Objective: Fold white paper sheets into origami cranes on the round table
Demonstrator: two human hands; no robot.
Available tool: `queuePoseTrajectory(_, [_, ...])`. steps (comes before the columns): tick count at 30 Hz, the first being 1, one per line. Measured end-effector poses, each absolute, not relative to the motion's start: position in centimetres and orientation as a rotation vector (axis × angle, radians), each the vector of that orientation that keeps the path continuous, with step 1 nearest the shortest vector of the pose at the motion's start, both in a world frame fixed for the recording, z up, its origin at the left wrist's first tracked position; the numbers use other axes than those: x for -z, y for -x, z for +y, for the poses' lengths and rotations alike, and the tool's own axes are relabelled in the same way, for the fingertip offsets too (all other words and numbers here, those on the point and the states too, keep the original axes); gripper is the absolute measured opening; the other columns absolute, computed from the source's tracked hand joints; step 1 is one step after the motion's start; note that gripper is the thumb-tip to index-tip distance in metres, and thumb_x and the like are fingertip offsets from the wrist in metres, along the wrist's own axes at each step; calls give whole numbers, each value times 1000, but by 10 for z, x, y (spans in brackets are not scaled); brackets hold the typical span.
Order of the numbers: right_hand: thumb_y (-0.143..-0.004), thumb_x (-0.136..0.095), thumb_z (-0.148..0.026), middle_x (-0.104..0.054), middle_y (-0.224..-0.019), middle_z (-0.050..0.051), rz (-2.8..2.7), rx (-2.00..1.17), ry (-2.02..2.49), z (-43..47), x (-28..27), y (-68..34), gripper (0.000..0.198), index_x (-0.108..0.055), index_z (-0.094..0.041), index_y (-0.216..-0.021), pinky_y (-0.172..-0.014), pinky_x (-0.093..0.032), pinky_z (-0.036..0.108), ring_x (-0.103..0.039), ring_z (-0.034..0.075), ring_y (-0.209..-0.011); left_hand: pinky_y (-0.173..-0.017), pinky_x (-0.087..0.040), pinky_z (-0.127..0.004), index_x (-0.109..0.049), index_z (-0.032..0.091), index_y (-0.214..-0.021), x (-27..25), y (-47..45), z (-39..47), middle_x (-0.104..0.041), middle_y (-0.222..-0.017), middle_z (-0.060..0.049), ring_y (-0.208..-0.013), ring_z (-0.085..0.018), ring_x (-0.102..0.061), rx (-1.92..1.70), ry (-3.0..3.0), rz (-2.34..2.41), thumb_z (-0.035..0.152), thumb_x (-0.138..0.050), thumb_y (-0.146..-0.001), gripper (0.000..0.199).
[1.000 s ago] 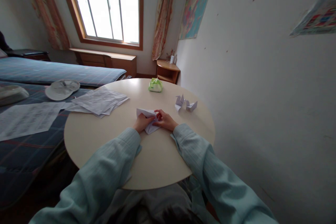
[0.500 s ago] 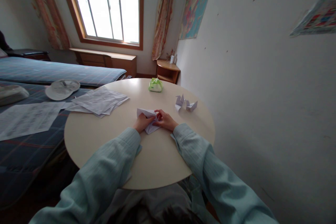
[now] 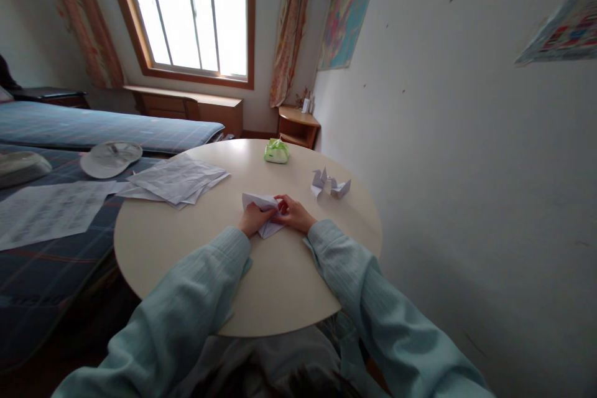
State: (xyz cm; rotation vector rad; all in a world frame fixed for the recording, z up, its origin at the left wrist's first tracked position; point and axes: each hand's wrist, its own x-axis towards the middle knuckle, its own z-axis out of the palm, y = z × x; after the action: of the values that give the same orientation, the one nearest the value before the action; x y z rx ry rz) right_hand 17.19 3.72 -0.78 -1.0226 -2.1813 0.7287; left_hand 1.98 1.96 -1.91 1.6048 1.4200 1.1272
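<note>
Between my hands, a folded sheet of white paper [image 3: 260, 200] rests at the middle of the round table [image 3: 280, 298]. My left hand [image 3: 254, 217] is closed on its left part, with the thumb laid across the folds. On the right side, my right hand [image 3: 293, 212] pinches the paper's edge with bent fingers. Parts of the folds are hidden under both hands. Beyond my right hand, folded white paper figures [image 3: 319, 181] stand on the table.
Several loose paper sheets [image 3: 180, 179] overlap the table's left edge. A green tissue pack [image 3: 277, 151] sits at the far edge. To the left, a bed [image 3: 60, 261] carries a pale cap [image 3: 111, 159] and a printed sheet [image 3: 51, 211]. A wall [image 3: 448, 168] stands close on the right.
Both hands keep their hold on the folded paper. Its left corner and my left fingers have shifted very slightly; everything else looks the same.
</note>
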Motion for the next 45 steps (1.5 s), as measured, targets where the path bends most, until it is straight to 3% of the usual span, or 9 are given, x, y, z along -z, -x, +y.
queuePoseTrajectory(9, [-58, -68, -30, -53, -75, -1, -2194, -701, 1033, 34, 5, -172, 56, -44, -16, -106, -61, -40, 22, -48, 8, -61, -63, -48, -27, -63, 9, -81, 13, -20, 20, -66, -78, -8, -73, -19, -60, -1014, -1778, 1513, 21, -57, -65, 21])
queuePoseTrajectory(14, [-69, -57, -32, -53, -74, 0, -2181, -688, 1012, 36, 7, -172, 41, -44, -15, -105, -59, -39, 21, -48, 8, -60, -72, -47, -28, -62, 11, -84, 17, -19, 24, -65, -82, -6, -76, -16, -59, -1067, -1907, 1476, 12, -57, -64, 21])
queuePoseTrajectory(21, [-71, -51, -18, -50, -67, -3, -2176, -572, 1129, 35, 6, -171, 33, -46, -15, -104, -59, -36, 20, -45, 8, -58, -66, -48, -27, -62, 10, -81, 18, -21, 23, -65, -75, -5, -70, -15, -59, -1037, -1947, 1532, 10, -54, -65, 18])
queuePoseTrajectory(39, [-66, -43, -5, -48, -58, -5, -1944, -466, 1388, 39, 4, -174, 33, -49, -16, -96, -57, -35, 20, -48, 10, -56, -75, -43, -25, -59, 14, -92, 5, -22, 9, -63, -95, -10, -89, -20, -58, -818, -2138, 1791, 27, -54, -70, 26])
queuePoseTrajectory(45, [-69, -46, -10, -48, -57, -4, -1964, -429, 1400, 37, 3, -173, 26, -52, -18, -93, -58, -34, 21, -47, 10, -56, -73, -43, -25, -59, 14, -88, 3, -22, 8, -64, -90, -9, -84, -18, -59, -813, -2137, 1784, 27, -53, -71, 22])
